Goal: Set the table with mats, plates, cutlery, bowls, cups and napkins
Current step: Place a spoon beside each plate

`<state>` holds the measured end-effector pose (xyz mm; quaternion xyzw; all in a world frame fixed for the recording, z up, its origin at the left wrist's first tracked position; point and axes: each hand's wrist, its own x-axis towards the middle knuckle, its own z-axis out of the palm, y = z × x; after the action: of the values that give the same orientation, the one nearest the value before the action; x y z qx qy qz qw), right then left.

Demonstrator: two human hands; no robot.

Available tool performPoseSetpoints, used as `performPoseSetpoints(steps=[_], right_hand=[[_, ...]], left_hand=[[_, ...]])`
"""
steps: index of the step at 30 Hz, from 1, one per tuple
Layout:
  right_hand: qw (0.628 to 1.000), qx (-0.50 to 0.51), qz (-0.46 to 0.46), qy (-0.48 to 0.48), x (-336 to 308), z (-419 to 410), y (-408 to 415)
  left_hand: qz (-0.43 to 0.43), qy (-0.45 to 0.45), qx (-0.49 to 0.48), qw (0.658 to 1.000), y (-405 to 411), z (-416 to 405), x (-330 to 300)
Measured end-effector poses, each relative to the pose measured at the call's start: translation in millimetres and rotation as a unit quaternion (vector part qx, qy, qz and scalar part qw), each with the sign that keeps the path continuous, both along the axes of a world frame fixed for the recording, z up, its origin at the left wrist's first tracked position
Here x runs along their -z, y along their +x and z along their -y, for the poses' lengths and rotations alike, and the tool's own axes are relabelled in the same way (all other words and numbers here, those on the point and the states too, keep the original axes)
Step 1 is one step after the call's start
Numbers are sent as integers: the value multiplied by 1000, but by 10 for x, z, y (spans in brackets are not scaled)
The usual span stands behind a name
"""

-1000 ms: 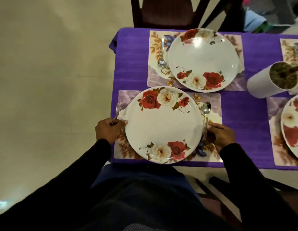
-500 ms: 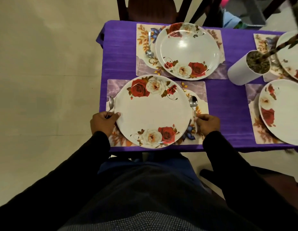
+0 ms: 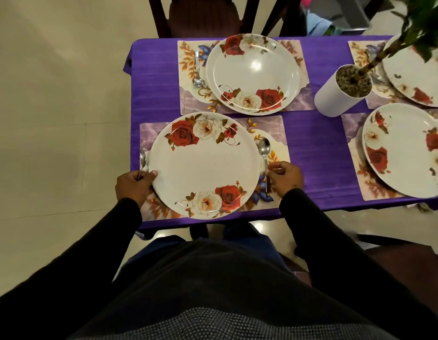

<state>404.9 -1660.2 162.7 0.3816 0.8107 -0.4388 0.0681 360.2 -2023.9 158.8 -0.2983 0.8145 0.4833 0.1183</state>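
Purple cloth covers the worktop [image 3: 311, 148]; a rose-patterned plate [image 3: 204, 165] is centred on the near mat [image 3: 279, 133]; a spoon [image 3: 142, 161] is pinched by the left hand [image 3: 134, 185] at the plate's left edge; another spoon [image 3: 264, 153] is pinched by the right hand [image 3: 285, 177] on the mat.

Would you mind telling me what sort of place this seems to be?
Most likely a home dining room: a table under a purple tablecloth set with floral plates on placemats, dark wooden chairs drawn up to it, and a potted plant as a centrepiece.
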Motion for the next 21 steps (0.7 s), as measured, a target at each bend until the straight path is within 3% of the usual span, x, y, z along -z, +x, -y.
performPoseSetpoints(steps=[21], right_hand=[[999,2,-26,-29,8,39,25]], left_hand=[[15,2,-18,1000,-6,-64,-107]])
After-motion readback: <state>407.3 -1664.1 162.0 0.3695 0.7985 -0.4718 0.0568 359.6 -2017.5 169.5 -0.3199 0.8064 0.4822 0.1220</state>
